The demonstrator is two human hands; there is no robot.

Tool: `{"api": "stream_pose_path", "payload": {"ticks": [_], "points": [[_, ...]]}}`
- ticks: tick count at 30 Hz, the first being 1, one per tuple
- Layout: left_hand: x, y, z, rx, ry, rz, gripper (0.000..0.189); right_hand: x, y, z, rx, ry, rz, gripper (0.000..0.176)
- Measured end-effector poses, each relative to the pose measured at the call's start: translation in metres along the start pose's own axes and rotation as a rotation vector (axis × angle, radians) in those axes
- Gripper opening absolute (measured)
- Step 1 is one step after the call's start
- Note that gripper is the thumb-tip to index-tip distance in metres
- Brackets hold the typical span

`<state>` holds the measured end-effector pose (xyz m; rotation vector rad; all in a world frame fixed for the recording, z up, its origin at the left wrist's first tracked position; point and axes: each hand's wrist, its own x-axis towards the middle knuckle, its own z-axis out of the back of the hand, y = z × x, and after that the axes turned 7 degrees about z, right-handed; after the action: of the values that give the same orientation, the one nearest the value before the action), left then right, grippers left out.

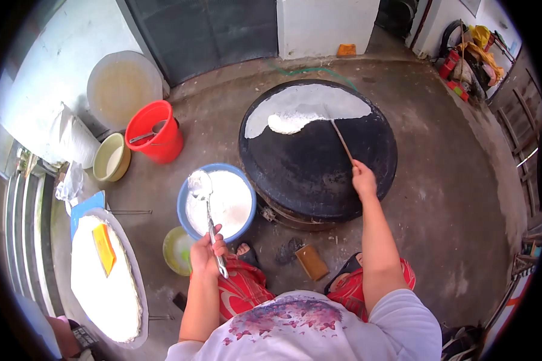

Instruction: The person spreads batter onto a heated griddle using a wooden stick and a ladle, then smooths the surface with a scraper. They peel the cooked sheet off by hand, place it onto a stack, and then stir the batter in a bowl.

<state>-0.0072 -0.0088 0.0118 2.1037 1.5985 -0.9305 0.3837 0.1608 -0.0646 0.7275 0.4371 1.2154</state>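
My left hand (206,253) is closed around the handle of a metal ladle (210,219). The ladle's bowl, coated in white, is above a blue basin (181,207) of white batter (232,198). With my right hand (364,179) I grip a thin wooden-handled spreader (343,142) reaching over a large round black griddle (325,174). Its far end is blurred against the batter. A thin white layer of batter (319,96) covers the griddle's far part, with a thicker blob (286,124) at its near left edge.
A red bucket (170,141) with a ladle inside and a yellowish tub (125,161) stand left. Nearer are a small green bowl (170,256) and a stack of white sheets (105,295) bearing a yellow scraper (104,248). A brick (311,262) lies between my feet. Another person's arm (65,337) shows bottom left.
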Motion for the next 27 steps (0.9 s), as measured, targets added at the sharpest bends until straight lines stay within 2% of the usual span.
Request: {"api": "stream_pose_path", "payload": {"ticks": [1,2,3,5,7,8,9,11,13,15,19,22,25,27], "points": [[0.0,0.0,-0.002,0.0,-0.001,-0.003,0.03,0.0,-0.002,-0.015,0.089,0.026,0.097,0.026],[-0.001,0.001,-0.004,-0.008,-0.007,0.005,0.03,-0.007,0.023,-0.018,0.055,0.168,0.098,0.026],[-0.003,0.001,-0.005,-0.016,-0.014,0.013,0.031,-0.01,0.035,-0.027,0.02,0.217,0.221,0.027],[-0.002,0.0,-0.003,-0.022,-0.009,0.023,0.031,-0.013,0.052,-0.021,-0.004,0.336,0.211,0.027],[-0.003,-0.002,-0.003,-0.034,0.001,0.027,0.031,-0.007,0.044,-0.005,0.031,0.357,0.219,0.027],[-0.002,-0.003,-0.002,-0.011,-0.003,0.011,0.031,-0.015,0.065,0.012,-0.009,0.336,0.104,0.027],[-0.002,-0.001,-0.001,0.012,-0.013,-0.003,0.031,-0.014,0.063,0.003,-0.015,0.344,0.111,0.027],[-0.004,0.0,0.001,0.002,-0.004,0.002,0.03,-0.019,0.058,-0.023,-0.042,0.199,0.162,0.027],[-0.005,-0.003,0.001,0.0,0.014,0.004,0.03,-0.026,0.066,-0.032,-0.065,0.315,0.204,0.027],[-0.006,-0.005,0.004,-0.019,0.018,0.026,0.03,-0.035,0.083,-0.007,-0.138,0.362,0.195,0.027],[-0.005,-0.007,0.008,-0.008,0.011,0.006,0.03,-0.036,0.069,-0.011,-0.036,0.338,0.099,0.027],[-0.007,-0.01,0.008,0.001,0.036,0.015,0.03,-0.048,0.076,-0.033,-0.106,0.331,0.178,0.027],[-0.008,-0.012,0.013,-0.002,0.044,0.023,0.03,-0.062,0.091,0.003,-0.233,0.334,0.228,0.027],[-0.008,-0.015,0.015,-0.015,0.056,0.022,0.03,-0.066,0.07,0.011,-0.254,0.284,0.279,0.027]]}}
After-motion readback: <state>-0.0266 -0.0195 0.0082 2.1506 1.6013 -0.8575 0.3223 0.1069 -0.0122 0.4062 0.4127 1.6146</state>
